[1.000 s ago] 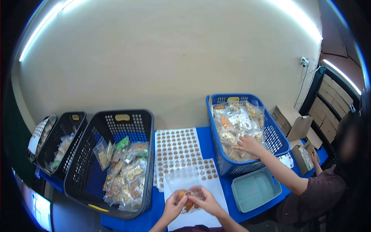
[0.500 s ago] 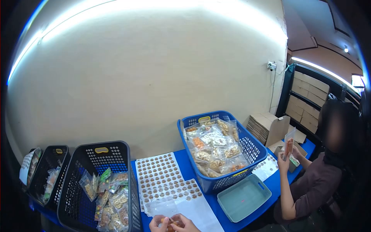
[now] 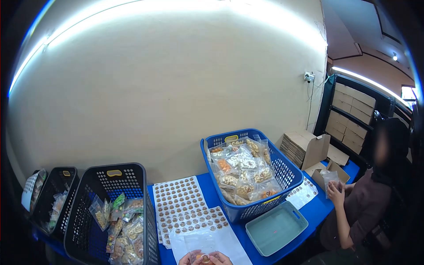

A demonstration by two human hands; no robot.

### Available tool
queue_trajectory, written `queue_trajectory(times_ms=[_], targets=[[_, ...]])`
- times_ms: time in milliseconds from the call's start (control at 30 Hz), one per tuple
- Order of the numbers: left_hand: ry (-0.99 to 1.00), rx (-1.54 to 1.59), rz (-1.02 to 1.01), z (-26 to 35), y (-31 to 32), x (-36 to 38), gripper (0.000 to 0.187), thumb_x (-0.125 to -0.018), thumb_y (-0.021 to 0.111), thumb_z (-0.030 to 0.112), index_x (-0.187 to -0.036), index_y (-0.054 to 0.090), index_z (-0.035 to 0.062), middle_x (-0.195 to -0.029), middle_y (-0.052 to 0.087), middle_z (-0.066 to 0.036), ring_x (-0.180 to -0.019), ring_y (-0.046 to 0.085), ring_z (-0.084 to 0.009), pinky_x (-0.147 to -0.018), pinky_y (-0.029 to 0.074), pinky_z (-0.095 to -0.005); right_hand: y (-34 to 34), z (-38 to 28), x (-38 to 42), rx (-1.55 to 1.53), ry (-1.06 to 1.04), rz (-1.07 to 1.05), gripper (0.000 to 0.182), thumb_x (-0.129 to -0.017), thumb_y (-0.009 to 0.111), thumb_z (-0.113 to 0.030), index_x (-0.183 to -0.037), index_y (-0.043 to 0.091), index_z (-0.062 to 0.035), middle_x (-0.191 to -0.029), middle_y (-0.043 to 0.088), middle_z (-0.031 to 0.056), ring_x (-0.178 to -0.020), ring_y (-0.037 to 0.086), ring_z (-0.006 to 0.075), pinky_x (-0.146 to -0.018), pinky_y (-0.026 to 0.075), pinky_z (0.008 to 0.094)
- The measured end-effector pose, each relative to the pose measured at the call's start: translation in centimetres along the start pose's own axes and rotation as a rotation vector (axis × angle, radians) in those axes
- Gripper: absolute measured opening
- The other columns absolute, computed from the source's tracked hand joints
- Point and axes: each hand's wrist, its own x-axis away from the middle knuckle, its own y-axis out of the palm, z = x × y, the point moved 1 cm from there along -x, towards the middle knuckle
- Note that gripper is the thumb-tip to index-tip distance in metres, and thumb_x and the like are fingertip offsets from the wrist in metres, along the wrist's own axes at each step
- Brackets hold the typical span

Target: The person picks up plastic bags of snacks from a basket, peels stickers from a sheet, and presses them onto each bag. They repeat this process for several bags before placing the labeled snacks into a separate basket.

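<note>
At the bottom edge, my left hand (image 3: pixel 189 258) and my right hand (image 3: pixel 221 258) are closed on the two sides of a clear plastic snack bag (image 3: pixel 198 242). A round brown sticker shows on its front between my thumbs. Something orange-brown is inside, partly covered by my fingers. The flat upper part of the bag lies over white backing paper. Just beyond are sheets of round stickers (image 3: pixel 179 198), overlapping on the blue table (image 3: pixel 165 255). My wrists are out of frame.
Left stand a dark perforated basket (image 3: pixel 150 221) of snack bags and a narrower one (image 3: pixel 73 190). A blue basket (image 3: pixel 287 176) piled with bags and a green tray (image 3: pixel 254 234) stand right. At far right a co-worker (image 3: pixel 357 207) holds a bag beside cardboard boxes (image 3: pixel 293 148).
My hands have shifted slightly right and lower with the bag, and its sticker now faces up in view. The co-worker has lowered a bag from upright to near the open box.
</note>
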Motion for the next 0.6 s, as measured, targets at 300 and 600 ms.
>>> queue_trajectory(times_ms=[300, 600], targets=[[0.100, 0.004, -0.037, -0.1, -0.4, 0.5, 0.035, -0.080, 0.054, 0.012, -0.112, 0.045, 0.0005, -0.091, 0.056, -0.005, -0.080, 0.053, -0.0107, -0.070, 0.043, -0.0215, -0.2, -2.0, 0.2, 0.081, -0.102, -0.165, 0.013, -0.084, 0.048, -0.016, -0.086, 0.049, -0.0034, -0.072, 0.053, 0.0022, -0.063, 0.051, 0.0071, -0.054, 0.041, 0.0190], [0.047, 0.020, -0.103, -0.3, 6.0, -1.4, 0.040, -0.079, 0.055, 0.012, -0.115, 0.042, -0.0005, -0.093, 0.054, -0.006, -0.084, 0.051, -0.0116, -0.071, 0.043, -0.0231, -7.1, -1.4, 0.0, -0.076, 0.056, 0.003, 0.019, -0.083, 0.051, -0.019, -0.093, 0.050, -0.0025, -0.073, 0.055, 0.0018, -0.062, 0.050, 0.0048, -0.051, 0.039, 0.0166]])
